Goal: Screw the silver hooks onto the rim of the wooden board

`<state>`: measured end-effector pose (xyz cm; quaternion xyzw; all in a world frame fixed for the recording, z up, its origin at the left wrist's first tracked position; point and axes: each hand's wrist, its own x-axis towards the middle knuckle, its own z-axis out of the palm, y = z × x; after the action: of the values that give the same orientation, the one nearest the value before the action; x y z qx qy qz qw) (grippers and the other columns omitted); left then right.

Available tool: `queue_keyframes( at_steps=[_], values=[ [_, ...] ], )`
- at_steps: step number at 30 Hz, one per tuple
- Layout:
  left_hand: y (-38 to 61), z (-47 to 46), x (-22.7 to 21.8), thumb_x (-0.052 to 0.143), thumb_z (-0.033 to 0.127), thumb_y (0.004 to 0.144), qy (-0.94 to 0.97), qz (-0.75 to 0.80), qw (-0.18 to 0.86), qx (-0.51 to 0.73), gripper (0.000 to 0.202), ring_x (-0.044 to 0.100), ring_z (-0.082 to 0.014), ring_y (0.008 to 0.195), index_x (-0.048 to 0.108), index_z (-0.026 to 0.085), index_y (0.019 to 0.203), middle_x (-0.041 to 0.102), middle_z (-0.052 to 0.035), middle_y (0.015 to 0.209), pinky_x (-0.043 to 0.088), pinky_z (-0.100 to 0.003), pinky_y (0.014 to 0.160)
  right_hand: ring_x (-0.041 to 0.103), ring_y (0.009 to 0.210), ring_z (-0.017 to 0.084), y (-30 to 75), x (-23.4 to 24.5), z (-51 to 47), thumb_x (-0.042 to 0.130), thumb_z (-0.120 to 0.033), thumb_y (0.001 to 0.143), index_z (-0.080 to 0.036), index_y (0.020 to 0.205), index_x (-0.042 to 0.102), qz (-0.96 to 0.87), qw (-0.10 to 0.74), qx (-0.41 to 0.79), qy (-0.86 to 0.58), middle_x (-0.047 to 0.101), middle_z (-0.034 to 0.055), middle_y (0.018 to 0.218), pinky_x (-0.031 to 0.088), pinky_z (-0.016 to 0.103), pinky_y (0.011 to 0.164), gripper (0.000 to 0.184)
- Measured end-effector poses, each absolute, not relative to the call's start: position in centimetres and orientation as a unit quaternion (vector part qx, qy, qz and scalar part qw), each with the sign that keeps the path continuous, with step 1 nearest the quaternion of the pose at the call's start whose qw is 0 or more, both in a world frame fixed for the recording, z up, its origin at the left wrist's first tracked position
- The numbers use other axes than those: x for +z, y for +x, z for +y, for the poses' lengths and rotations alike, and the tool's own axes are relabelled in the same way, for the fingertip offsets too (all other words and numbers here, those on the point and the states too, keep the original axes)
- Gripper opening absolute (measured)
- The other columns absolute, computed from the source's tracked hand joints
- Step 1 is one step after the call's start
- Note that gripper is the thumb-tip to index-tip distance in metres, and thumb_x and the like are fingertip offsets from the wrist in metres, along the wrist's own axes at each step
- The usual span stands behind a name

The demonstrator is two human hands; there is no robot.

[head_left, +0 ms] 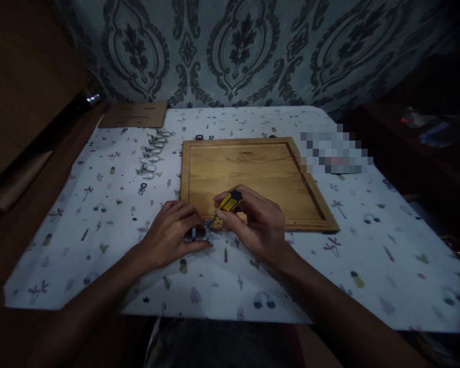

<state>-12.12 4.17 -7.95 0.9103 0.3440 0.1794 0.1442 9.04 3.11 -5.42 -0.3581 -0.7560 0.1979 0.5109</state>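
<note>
My right hand (260,220) is closed around a yellow and black screwdriver (229,201), its shaft slanting down to the left. The tip meets a small metal hinge (207,228) at the near left edge of a framed wooden panel (237,168). My left hand (174,230) grips that hinge between thumb and fingers, which hide part of it. The panel lies flat on the table, its raised frame facing up. Whether a screw sits under the tip is too small to tell.
A row of metal hinges (151,153) lies left of the panel on the patterned tablecloth (111,220). A piece of cardboard (134,115) rests at the back left. A blurred-out object (335,151) is at the right. A patterned wall covering (237,51) stands behind.
</note>
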Motion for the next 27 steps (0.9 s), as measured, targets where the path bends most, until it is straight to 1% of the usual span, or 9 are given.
queue_keyframes(
  at_steps=[3,5,9,13,16,18,22,24,27],
  values=[
    [-12.07,4.19,-7.99,0.067,0.055,0.089,0.912,0.339,0.140,0.185,0.038,0.063,-0.0266,0.098,0.069,0.020,0.104,0.070,-0.0058,0.103,0.046,-0.043,0.087,0.059,0.062,0.014,9.16,-5.42,3.15,0.065,-0.023,0.095,-0.019,0.088,0.062,-0.763,0.509,0.192,-0.348,0.064,0.0025,0.076,0.047,0.027,0.053,0.009],
    [-12.04,4.19,-8.04,0.065,0.056,0.090,0.912,0.335,0.133,0.196,0.038,0.063,-0.0262,0.097,0.069,0.021,0.104,0.070,-0.0057,0.102,0.046,-0.043,0.086,0.062,0.066,0.016,9.22,-5.34,3.21,0.064,-0.026,0.095,-0.018,0.091,0.063,-0.774,0.504,0.187,-0.333,0.065,0.0034,0.077,0.049,0.028,0.056,0.009],
    [-12.01,4.16,-8.17,0.064,0.056,0.090,0.912,0.333,0.115,0.210,0.038,0.064,-0.0257,0.094,0.069,0.020,0.104,0.071,-0.0058,0.101,0.047,-0.042,0.083,0.064,0.069,0.016,9.31,-5.15,3.40,0.063,-0.031,0.097,-0.018,0.091,0.063,-0.790,0.489,0.200,-0.312,0.066,0.0041,0.077,0.049,0.028,0.059,0.015],
    [-12.04,4.15,-8.31,0.064,0.057,0.090,0.912,0.337,0.120,0.203,0.038,0.063,-0.0250,0.094,0.068,0.021,0.101,0.069,-0.0047,0.098,0.046,-0.042,0.084,0.059,0.061,0.013,9.27,-5.20,3.49,0.069,-0.034,0.093,-0.018,0.083,0.060,-0.782,0.490,0.200,-0.328,0.061,0.0002,0.069,0.045,0.025,0.053,0.021],
    [-12.04,4.16,-8.31,0.065,0.055,0.090,0.911,0.333,0.125,0.208,0.037,0.063,-0.0250,0.093,0.068,0.020,0.101,0.068,-0.0051,0.096,0.046,-0.042,0.084,0.053,0.055,0.011,9.13,-5.36,3.40,0.074,-0.032,0.089,-0.019,0.078,0.056,-0.768,0.509,0.178,-0.346,0.054,-0.0032,0.064,0.041,0.024,0.049,0.025],
    [-12.01,4.16,-8.24,0.066,0.053,0.090,0.911,0.333,0.124,0.211,0.036,0.063,-0.0251,0.092,0.068,0.019,0.102,0.068,-0.0055,0.096,0.045,-0.042,0.083,0.053,0.054,0.011,9.06,-5.45,3.30,0.076,-0.030,0.087,-0.020,0.077,0.055,-0.765,0.515,0.166,-0.350,0.053,-0.0038,0.063,0.040,0.024,0.049,0.026],
    [-11.99,4.19,-8.03,0.067,0.054,0.090,0.913,0.334,0.127,0.199,0.038,0.063,-0.0251,0.092,0.068,0.019,0.103,0.068,-0.0050,0.095,0.045,-0.042,0.083,0.057,0.060,0.013,9.06,-5.53,3.11,0.074,-0.024,0.088,-0.020,0.081,0.057,-0.744,0.552,0.164,-0.338,0.058,-0.0012,0.070,0.045,0.026,0.053,0.019],
    [-12.02,4.22,-7.97,0.065,0.056,0.090,0.915,0.331,0.128,0.191,0.040,0.063,-0.0253,0.094,0.068,0.019,0.105,0.069,-0.0054,0.099,0.046,-0.042,0.083,0.058,0.063,0.014,9.11,-5.55,3.09,0.071,-0.022,0.089,-0.020,0.084,0.058,-0.721,0.574,0.173,-0.347,0.060,0.0001,0.074,0.046,0.027,0.055,0.014],
    [-12.09,4.24,-7.99,0.064,0.057,0.090,0.915,0.330,0.127,0.193,0.042,0.064,-0.0260,0.097,0.068,0.019,0.106,0.070,-0.0062,0.103,0.046,-0.042,0.084,0.055,0.060,0.013,9.16,-5.57,3.16,0.068,-0.021,0.091,-0.019,0.085,0.058,-0.713,0.569,0.184,-0.366,0.058,-0.0003,0.073,0.045,0.027,0.054,0.011]
  ],
)
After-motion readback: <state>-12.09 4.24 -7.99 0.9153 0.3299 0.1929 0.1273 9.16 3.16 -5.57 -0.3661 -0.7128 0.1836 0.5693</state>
